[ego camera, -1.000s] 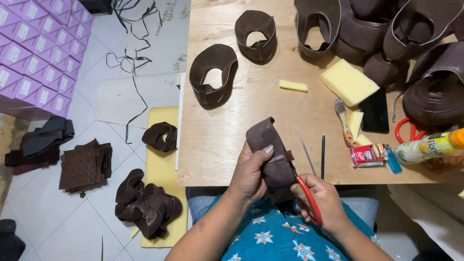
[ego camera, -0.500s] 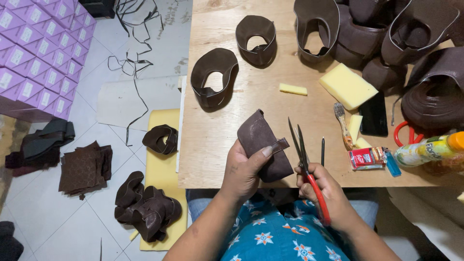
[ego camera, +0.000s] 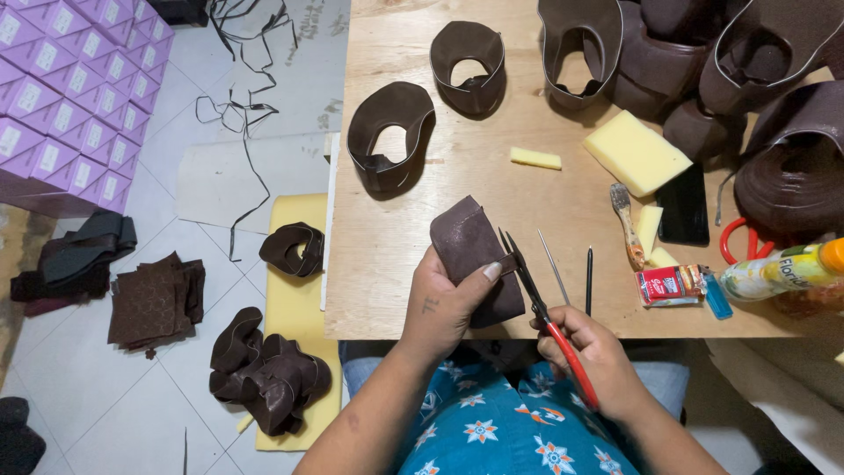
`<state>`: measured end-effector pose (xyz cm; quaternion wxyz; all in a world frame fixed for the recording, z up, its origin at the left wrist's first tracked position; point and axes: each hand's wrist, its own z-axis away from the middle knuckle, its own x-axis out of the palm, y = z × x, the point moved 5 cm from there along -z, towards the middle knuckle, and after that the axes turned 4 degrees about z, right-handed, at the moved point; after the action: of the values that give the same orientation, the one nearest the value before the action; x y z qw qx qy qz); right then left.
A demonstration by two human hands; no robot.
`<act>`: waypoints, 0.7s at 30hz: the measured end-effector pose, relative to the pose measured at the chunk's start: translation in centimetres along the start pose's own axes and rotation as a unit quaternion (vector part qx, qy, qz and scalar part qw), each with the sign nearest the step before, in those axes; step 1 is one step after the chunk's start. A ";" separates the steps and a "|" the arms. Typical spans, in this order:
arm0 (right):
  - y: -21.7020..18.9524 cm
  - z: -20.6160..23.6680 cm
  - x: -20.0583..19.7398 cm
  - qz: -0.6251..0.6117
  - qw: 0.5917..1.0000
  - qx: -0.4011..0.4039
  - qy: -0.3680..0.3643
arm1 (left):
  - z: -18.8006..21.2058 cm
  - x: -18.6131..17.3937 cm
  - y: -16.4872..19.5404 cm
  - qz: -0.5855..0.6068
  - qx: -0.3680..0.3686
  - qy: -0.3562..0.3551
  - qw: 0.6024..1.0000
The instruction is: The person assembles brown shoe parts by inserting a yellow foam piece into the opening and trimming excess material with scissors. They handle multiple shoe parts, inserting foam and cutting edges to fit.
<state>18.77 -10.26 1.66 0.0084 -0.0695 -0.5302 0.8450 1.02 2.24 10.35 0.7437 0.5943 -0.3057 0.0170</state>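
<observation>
Folded brown leather piece (ego camera: 470, 255) held over the plywood table's (ego camera: 413, 35) near edge, left hand (ego camera: 444, 303) pinching it, thumb on top. Right hand (ego camera: 598, 361) wrapped round the red-handled scissors (ego camera: 545, 321), blades slightly parted at the piece's right edge. Looks like trimming; a clean cut needs the edge kept taut. Small red packet (ego camera: 668, 284) and yellow-green bottle (ego camera: 778, 273) at right; purple boxes (ego camera: 61, 97) stacked on the floor at left.

1. Left hand (ego camera: 444, 303) grips a folded dark brown leather piece (ego camera: 470, 251) over the wooden surface (ego camera: 413, 237)'s near edge.
2. Right hand (ego camera: 593, 356) holds red-handled scissors (ego camera: 541, 308), blade tips touching the leather's right edge.
</observation>
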 end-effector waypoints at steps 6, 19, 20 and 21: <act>1.3 0.2 -0.4 -0.021 1.000 0.015 0.012 | 0.1 0.1 -0.1 0.000 -0.004 -0.004 1.000; -2.9 -0.1 -0.9 -0.120 0.981 -0.138 0.072 | 0.9 0.8 -0.8 0.044 -0.029 -0.108 0.993; -3.8 0.0 -0.8 -0.139 0.975 -0.162 0.067 | 1.0 1.0 -0.7 0.038 -0.031 -0.126 0.991; -4.5 0.1 -0.8 -0.129 0.972 -0.175 0.087 | 1.2 1.3 -0.6 0.033 -0.033 -0.143 0.989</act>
<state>19.29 -8.44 5.79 0.1510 -0.0743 -0.6716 0.7216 1.76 0.56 10.60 0.7104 0.5556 -0.4287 -0.0542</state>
